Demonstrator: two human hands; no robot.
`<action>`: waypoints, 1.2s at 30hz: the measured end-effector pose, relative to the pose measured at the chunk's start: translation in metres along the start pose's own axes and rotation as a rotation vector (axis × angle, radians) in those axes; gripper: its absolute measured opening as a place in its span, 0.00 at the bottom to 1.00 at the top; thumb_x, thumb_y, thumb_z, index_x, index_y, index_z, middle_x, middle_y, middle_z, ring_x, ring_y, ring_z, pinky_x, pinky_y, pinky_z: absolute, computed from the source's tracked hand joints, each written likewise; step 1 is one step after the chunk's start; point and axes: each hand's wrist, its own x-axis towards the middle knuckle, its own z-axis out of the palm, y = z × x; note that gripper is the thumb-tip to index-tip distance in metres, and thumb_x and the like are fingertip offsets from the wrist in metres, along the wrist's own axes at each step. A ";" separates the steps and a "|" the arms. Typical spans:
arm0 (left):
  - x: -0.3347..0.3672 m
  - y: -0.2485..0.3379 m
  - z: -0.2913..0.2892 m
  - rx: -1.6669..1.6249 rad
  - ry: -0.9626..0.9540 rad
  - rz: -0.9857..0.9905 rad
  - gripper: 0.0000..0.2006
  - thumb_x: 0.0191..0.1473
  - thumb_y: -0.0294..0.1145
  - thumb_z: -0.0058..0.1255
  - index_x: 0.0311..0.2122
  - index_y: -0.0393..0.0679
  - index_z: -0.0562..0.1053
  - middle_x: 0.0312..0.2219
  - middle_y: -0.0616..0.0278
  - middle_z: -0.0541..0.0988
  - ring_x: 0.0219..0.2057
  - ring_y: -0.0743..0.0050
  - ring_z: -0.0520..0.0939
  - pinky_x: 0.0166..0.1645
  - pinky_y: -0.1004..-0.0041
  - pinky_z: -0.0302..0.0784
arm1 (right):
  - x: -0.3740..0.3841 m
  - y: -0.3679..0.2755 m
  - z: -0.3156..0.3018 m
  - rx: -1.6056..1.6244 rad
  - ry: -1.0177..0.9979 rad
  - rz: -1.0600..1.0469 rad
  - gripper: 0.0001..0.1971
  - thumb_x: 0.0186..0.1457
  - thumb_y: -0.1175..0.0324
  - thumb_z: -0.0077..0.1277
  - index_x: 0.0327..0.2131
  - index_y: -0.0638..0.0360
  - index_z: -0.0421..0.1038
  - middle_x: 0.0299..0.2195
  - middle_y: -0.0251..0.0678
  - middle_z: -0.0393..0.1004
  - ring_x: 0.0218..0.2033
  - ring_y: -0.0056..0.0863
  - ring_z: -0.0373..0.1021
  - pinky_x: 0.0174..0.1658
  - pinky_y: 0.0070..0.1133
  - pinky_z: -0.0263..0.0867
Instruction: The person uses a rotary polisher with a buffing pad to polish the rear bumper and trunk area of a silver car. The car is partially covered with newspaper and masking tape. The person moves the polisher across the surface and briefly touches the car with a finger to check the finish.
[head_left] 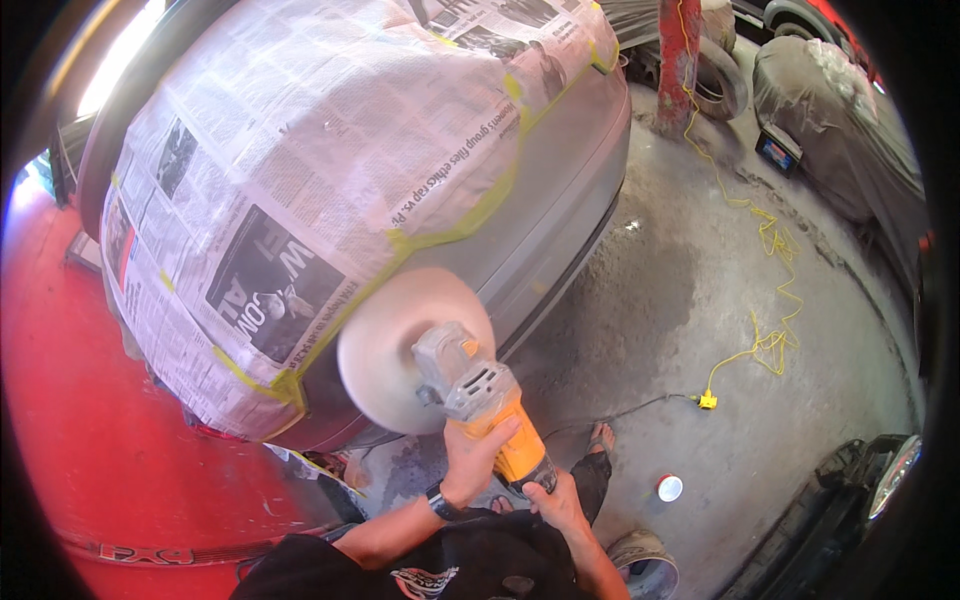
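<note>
Polisher (pixel 480 400): yellow and grey body, long axis running up-left from the person, round pale foam pad (pixel 395 345) against the grey car panel (pixel 560 230). Left hand (pixel 478 455) wrapped around the body; right hand (pixel 556 500) clamped on the rear handle. Newspaper (pixel 300 170) and yellow tape (pixel 450 232) cover the car above; yellow cord (pixel 770 340) lies on the concrete floor (pixel 680 300).

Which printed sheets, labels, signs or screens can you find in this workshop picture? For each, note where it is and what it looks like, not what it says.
Newspaper sheets: masked over the car's rear, off-white with black print and photos, edged in yellow tape.
Small device with a screen: on the floor at upper right, dark rectangular frame, bluish face.
Red panel: at left, with dark lettering along its lower edge.
</note>
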 end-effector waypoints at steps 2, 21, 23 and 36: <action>-0.002 0.002 -0.004 -0.032 -0.009 -0.019 0.23 0.53 0.22 0.65 0.54 0.38 0.73 0.45 0.61 0.81 0.45 0.73 0.82 0.50 0.69 0.79 | 0.000 0.014 0.000 -0.007 0.004 0.005 0.31 0.54 0.44 0.66 0.39 0.69 0.72 0.20 0.32 0.75 0.22 0.20 0.73 0.25 0.20 0.68; 0.096 -0.031 0.054 0.151 -0.244 -0.252 0.24 0.50 0.26 0.69 0.52 0.38 0.74 0.42 0.61 0.83 0.41 0.75 0.84 0.46 0.71 0.81 | 0.041 0.025 0.002 0.269 0.293 0.103 0.34 0.55 0.35 0.60 0.33 0.65 0.70 0.19 0.33 0.71 0.15 0.23 0.70 0.17 0.23 0.67; 0.085 -0.019 0.045 0.125 -0.235 -0.210 0.23 0.50 0.25 0.69 0.52 0.38 0.74 0.43 0.61 0.83 0.42 0.75 0.84 0.46 0.71 0.81 | 0.036 0.028 0.009 0.214 0.288 0.087 0.34 0.55 0.35 0.60 0.33 0.65 0.70 0.19 0.32 0.71 0.15 0.22 0.70 0.17 0.22 0.67; -0.001 0.003 -0.023 0.096 -0.083 -0.014 0.21 0.53 0.24 0.66 0.52 0.38 0.75 0.44 0.62 0.82 0.44 0.76 0.82 0.49 0.71 0.80 | -0.003 0.057 0.029 0.063 0.045 0.020 0.35 0.52 0.36 0.64 0.39 0.66 0.72 0.22 0.30 0.73 0.20 0.18 0.70 0.23 0.20 0.66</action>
